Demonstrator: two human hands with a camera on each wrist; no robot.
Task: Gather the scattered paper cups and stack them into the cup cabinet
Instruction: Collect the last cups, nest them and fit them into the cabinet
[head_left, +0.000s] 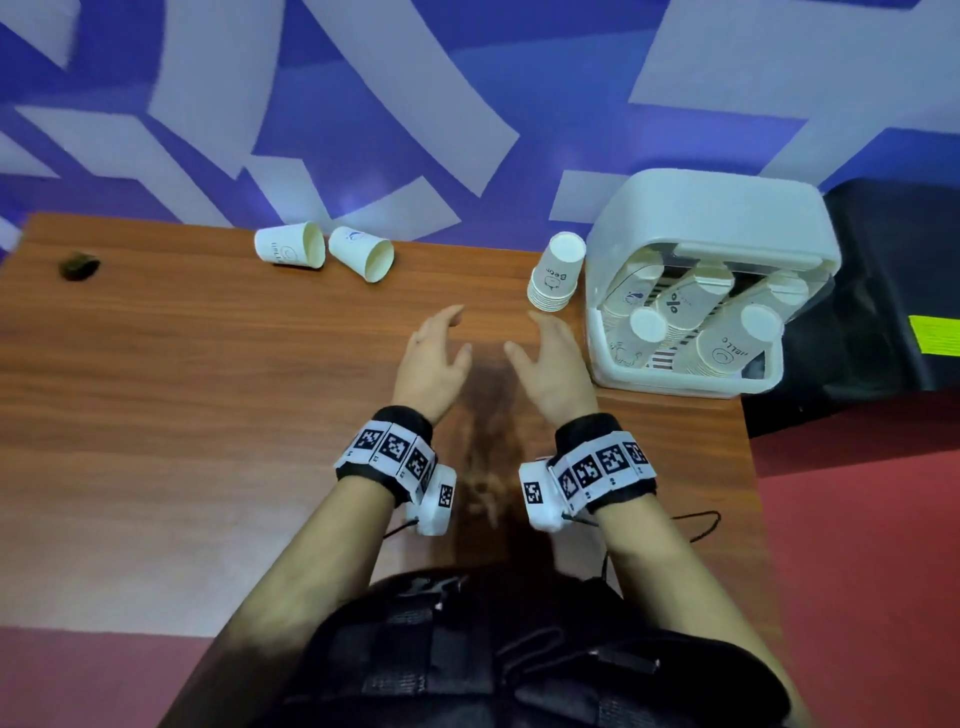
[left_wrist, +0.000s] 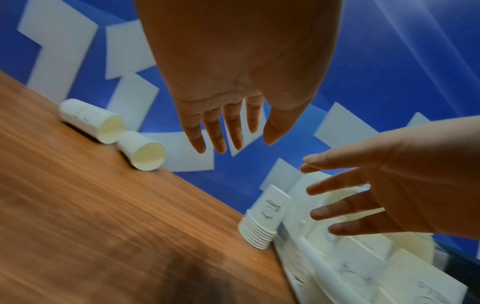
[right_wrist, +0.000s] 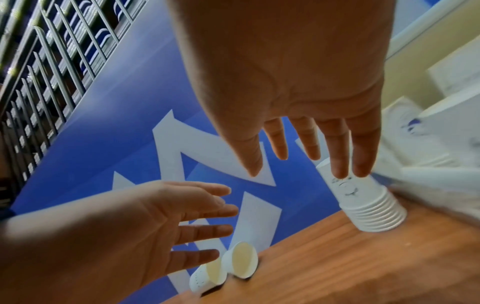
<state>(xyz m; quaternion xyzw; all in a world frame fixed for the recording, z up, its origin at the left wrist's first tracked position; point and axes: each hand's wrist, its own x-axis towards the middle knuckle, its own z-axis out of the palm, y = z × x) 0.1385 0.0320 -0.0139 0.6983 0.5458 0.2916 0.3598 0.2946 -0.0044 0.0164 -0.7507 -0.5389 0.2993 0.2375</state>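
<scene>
Wooden table (head_left: 208, 364), two cups (head_left: 324, 252) lying at its far edge; left hand (head_left: 434, 358) and right hand (head_left: 553, 364) hover mid-table, fingers spread, holding nothing.

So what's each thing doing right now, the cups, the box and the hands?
Left hand: open, empty, over the table.
Right hand: open, empty, beside the cup stack.
Cup stack: upside down, standing on the table by the cup cabinet.
Left loose cup: lying on its side.
Right loose cup: lying on its side.
Cup cabinet: open at the front, holding leaning stacks.
</scene>
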